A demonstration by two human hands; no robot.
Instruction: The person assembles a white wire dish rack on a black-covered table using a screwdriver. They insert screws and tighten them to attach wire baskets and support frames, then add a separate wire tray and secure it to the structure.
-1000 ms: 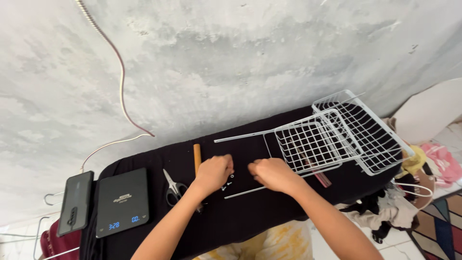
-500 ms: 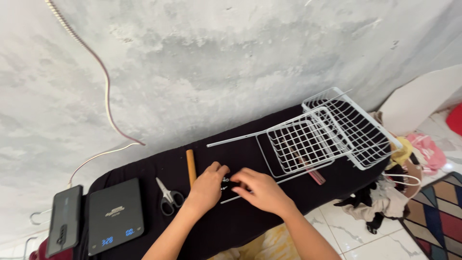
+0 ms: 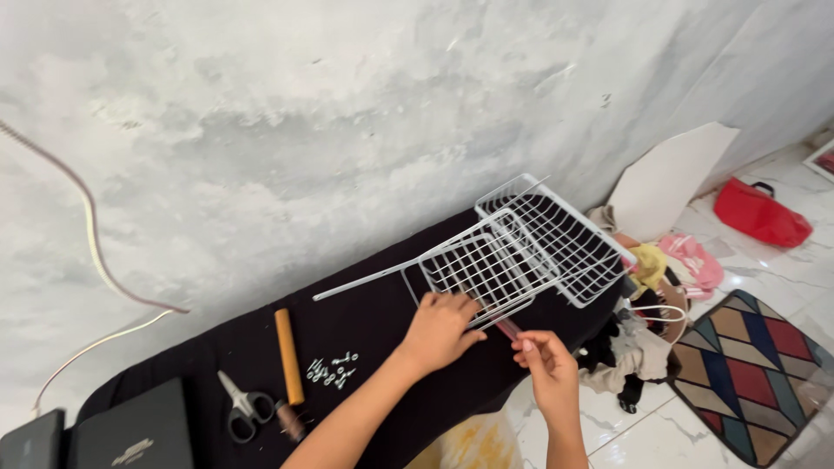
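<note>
White wire baskets (image 3: 521,247): two; hands (image 3: 441,328): two.

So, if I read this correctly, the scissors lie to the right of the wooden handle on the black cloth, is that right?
Not quite: in the head view the scissors lie to the left of the wooden handle, not the right. Both do rest on the black cloth.

There is just one camera, worn on the person's head. It looks down and forward, a little tilted, at a black table (image 3: 382,330) pushed against a grey wall (image 3: 347,113). It sits close, about an arm's reach from the table's near edge. The table's right end and the tiled floor (image 3: 695,426) show too.
</note>
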